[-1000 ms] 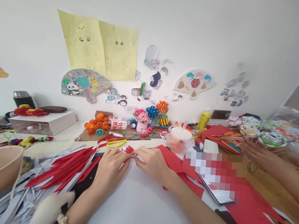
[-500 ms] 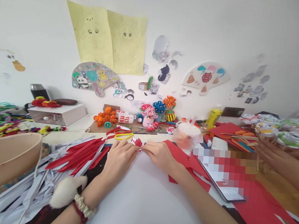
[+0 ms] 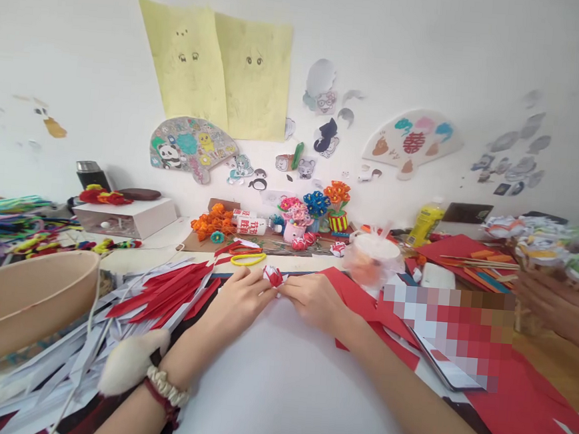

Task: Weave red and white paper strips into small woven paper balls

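My left hand (image 3: 240, 300) and my right hand (image 3: 316, 299) meet at the middle of the table, fingertips pinched together on a small folded red-and-white paper piece (image 3: 273, 276). Both hands rest over a large white sheet (image 3: 276, 390). My left wrist wears a bead bracelet with a white fluffy pompom (image 3: 130, 368). A pile of red and white paper strips (image 3: 163, 294) lies just left of my left hand.
A tan bowl (image 3: 17, 302) stands at the left. Red paper sheets (image 3: 519, 409) and a phone (image 3: 445, 370) lie to the right. Another person's hand (image 3: 555, 308) holds paper crafts at far right. Paper flowers (image 3: 315, 209), a yellow bottle (image 3: 426, 224) and a wrapped cup (image 3: 371, 260) stand at the back.
The camera has swung so the scene shifted right and the view tilted up. My hands stay pinched on the small paper piece, which sits a little higher between the fingertips.
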A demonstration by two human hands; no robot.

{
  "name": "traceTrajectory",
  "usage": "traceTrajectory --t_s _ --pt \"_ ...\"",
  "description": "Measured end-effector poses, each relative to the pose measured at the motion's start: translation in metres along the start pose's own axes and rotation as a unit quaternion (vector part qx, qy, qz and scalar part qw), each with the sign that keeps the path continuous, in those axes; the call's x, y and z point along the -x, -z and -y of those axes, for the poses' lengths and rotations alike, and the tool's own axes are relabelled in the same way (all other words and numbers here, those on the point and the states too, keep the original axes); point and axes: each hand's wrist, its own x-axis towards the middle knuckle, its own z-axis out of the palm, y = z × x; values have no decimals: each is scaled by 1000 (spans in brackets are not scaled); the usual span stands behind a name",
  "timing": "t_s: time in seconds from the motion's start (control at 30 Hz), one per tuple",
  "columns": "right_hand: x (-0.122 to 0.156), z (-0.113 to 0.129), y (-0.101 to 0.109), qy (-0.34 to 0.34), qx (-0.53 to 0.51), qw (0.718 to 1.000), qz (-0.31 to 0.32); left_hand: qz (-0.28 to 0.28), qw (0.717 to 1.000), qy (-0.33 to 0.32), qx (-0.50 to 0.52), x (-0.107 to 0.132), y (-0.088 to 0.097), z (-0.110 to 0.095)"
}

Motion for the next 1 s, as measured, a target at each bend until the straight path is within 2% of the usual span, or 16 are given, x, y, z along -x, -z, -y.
traceTrajectory --t_s 0.13,0.2,0.33,0.53,0.7,0.83,1.0 --pt "1 -1 -4 20 -2 1000 23 26 998 -44 -32 0 1 0" --pt "1 0 -5 22 0 999 40 41 998 -39 -26 -1 2 -2" --pt "1 3 -3 -15 -40 998 51 34 998 43 37 -1 2 -5" --pt "-2 4 0 -158 -173 972 13 30 984 134 113 -2 0 -8" --pt "-8 8 3 -248 -189 950 -15 5 965 228 129 -5 -5 -13" --pt "-11 10 2 -249 -172 953 -35 -9 959 260 109 -8 -7 -17" --pt "-11 9 3 -218 -146 964 -47 -26 946 268 180 -10 -2 -19"
